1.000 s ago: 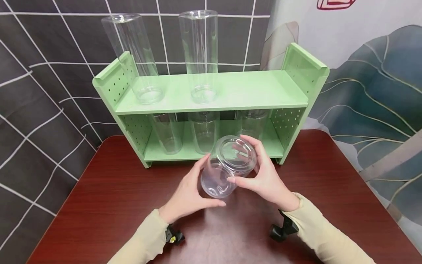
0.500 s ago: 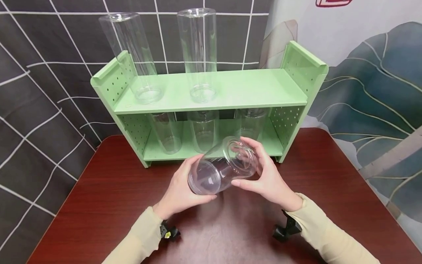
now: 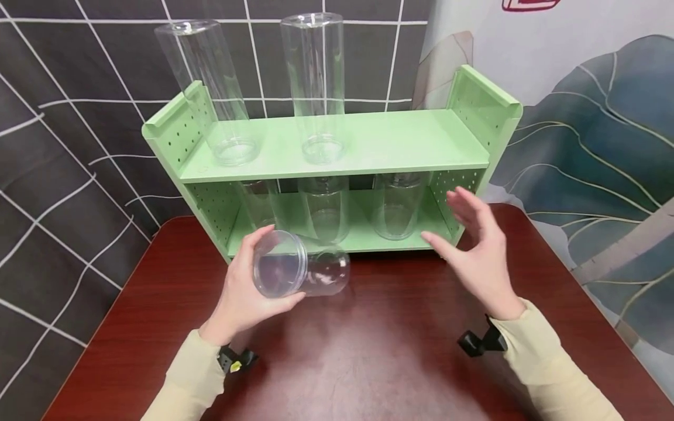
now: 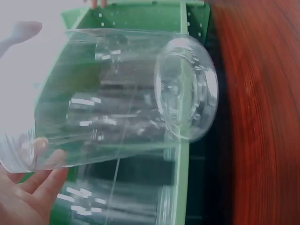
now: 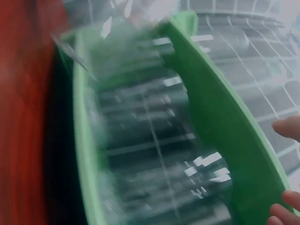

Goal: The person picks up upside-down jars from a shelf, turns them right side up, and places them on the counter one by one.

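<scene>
Above a tabletop (image 3: 368,362), the left hand (image 3: 242,292) grips a sideways clear jar (image 3: 322,270); the right hand (image 3: 480,257) is spread, well apart.

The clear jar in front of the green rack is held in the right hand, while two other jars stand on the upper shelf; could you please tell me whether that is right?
Not quite: the head view shows the left hand holding the clear jar, while the right hand holds nothing; two other jars do stand on the upper shelf.
</scene>
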Action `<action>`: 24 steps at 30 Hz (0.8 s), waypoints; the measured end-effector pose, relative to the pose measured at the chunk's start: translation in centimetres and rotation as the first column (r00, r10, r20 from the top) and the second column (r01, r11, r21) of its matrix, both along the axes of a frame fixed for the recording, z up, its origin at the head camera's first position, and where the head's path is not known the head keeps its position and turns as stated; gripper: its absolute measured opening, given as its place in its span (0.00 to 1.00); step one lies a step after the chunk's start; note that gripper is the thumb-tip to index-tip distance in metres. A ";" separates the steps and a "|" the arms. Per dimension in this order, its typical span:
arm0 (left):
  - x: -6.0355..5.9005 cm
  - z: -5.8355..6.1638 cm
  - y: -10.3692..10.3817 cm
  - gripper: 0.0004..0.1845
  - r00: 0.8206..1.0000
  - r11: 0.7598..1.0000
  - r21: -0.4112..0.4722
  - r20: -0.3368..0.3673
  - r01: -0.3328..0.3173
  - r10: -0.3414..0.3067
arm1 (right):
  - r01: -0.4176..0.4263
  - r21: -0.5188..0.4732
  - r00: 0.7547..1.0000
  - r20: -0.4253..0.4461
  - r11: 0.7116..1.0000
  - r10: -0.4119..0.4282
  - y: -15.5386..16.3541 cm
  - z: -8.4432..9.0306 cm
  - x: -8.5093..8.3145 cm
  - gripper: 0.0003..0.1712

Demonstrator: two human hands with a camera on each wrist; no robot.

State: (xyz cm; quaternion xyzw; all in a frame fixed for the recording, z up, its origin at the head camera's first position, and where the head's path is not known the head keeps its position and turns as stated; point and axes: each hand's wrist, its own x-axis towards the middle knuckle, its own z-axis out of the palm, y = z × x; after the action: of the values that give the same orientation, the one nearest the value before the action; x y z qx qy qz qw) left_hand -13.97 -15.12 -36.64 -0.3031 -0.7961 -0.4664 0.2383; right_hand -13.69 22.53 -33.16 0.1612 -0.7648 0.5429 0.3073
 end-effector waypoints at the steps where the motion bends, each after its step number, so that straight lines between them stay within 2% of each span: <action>1: 0.0 0.0 -0.5 0.61 1.000 1.000 -0.012 0.001 -0.025 0.025 | 0.061 -0.024 0.997 -0.043 0.998 -0.062 0.3 0.6 -0.1 0.49; 4: 0.1 0.1 -1.7 0.62 0.996 0.996 -0.036 0.016 -0.082 0.082 | 0.183 -0.115 0.973 -0.123 0.976 -0.197 0.8 2.2 -0.2 0.40; 7: 0.4 0.2 -2.8 0.65 0.987 0.987 -0.039 0.019 -0.156 0.157 | 0.257 -0.178 0.952 -0.123 0.950 -0.280 1.3 3.4 -0.5 0.36; 11: 1.0 1.0 -3.9 0.68 0.970 0.970 0.017 0.019 -0.244 0.244 | 0.318 -0.102 0.946 -0.028 0.942 -0.323 2.4 4.1 -1.7 0.37; 16: 2.1 2.8 -4.4 0.60 0.947 0.936 0.144 0.057 -0.320 0.315 | 0.363 -0.020 0.931 0.055 0.931 -0.362 3.7 3.4 -3.9 0.28; 19: 2.6 3.2 -5.2 0.59 0.920 0.904 0.168 0.079 -0.392 0.384 | 0.407 -0.009 0.913 0.051 0.914 -0.406 4.6 2.6 -5.2 0.21; 24: 2.4 2.6 -8.3 0.61 0.853 0.835 0.173 0.097 -0.522 0.513 | 0.450 0.016 0.892 0.032 0.893 -0.451 5.5 1.7 -6.7 0.16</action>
State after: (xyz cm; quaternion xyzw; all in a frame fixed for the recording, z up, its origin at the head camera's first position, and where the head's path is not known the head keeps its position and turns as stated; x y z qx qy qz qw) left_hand -11.56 -23.38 -34.05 -0.0413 -0.8045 -0.4667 0.3650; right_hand -20.41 28.06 -31.46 -0.0284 -0.7888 0.4565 0.4106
